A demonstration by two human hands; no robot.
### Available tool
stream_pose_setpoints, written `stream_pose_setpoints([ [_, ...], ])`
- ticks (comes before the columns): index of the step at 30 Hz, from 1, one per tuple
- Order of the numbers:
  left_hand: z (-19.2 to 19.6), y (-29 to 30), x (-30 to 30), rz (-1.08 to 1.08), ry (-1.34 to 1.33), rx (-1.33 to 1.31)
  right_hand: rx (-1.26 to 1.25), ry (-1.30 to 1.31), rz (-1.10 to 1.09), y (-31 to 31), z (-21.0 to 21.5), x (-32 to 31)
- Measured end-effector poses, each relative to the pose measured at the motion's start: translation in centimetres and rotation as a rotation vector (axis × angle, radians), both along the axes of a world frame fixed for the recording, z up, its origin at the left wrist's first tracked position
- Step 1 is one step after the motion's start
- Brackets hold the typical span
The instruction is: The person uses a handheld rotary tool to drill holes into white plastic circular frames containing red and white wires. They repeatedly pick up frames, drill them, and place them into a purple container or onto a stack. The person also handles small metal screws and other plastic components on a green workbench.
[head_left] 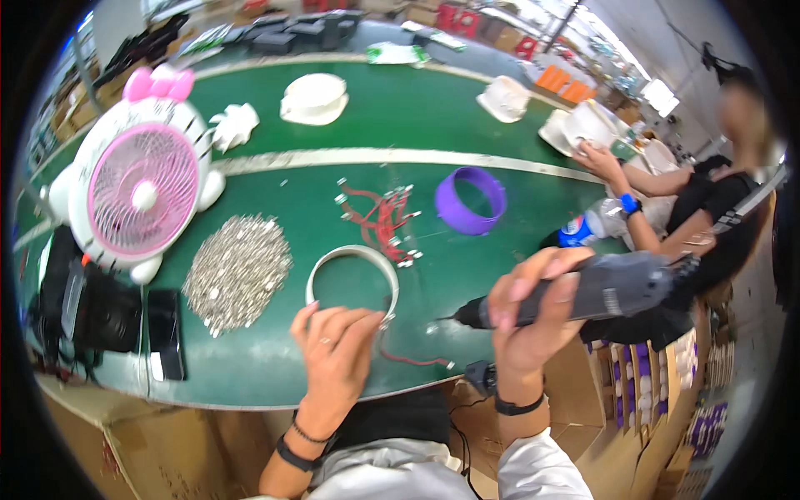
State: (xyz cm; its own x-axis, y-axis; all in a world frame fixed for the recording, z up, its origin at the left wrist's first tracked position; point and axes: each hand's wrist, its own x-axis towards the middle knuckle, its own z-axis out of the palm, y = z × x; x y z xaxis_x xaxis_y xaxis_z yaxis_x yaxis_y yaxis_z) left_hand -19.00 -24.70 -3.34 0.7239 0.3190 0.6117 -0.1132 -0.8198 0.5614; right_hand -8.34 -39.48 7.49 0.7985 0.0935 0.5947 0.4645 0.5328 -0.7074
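Note:
My left hand (333,354) is closed on the near edge of a pale white ring-shaped band (354,252) on the green table. A thin red wire (410,359) with a white connector trails rightward from beside those fingers. My right hand (533,329) grips a dark grey electric screwdriver (617,287), held roughly level. Its thin bit points left, toward the band, and is apart from it. Beyond the band lies a tangle of red wires (379,218) with white connectors. A purple ring (446,218) stands to their right, and a heap of small silvery metal parts (237,271) to the left.
A white and pink fan (143,187) stands at the left, near a black phone (167,333) and a black bag-like object (92,304). White plastic housings (315,100) sit farther back. At right, a co-worker's hand (602,162) touches a white part near a bottle (587,227).

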Motion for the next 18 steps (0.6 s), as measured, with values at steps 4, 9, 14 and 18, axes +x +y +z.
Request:
stream_pose_setpoints([
  [4,1.7,2.3,-0.4,0.105,-0.024,0.066,-0.175,-0.059,-0.081,-2.4,-1.2,0.5],
  [9,4.1,9.1,-1.5,0.359,0.187,0.224,-0.116,-0.007,-0.145,-4.6,-2.0,0.8],
  [14,5.0,4.6,-2.5,0.082,0.225,0.203,-0.136,0.005,-0.244,-6.0,-2.6,0.9],
  [18,3.0,0.6,-1.5,-0.138,0.196,0.160,-0.186,0.015,-0.235,-5.8,-3.2,0.7],
])
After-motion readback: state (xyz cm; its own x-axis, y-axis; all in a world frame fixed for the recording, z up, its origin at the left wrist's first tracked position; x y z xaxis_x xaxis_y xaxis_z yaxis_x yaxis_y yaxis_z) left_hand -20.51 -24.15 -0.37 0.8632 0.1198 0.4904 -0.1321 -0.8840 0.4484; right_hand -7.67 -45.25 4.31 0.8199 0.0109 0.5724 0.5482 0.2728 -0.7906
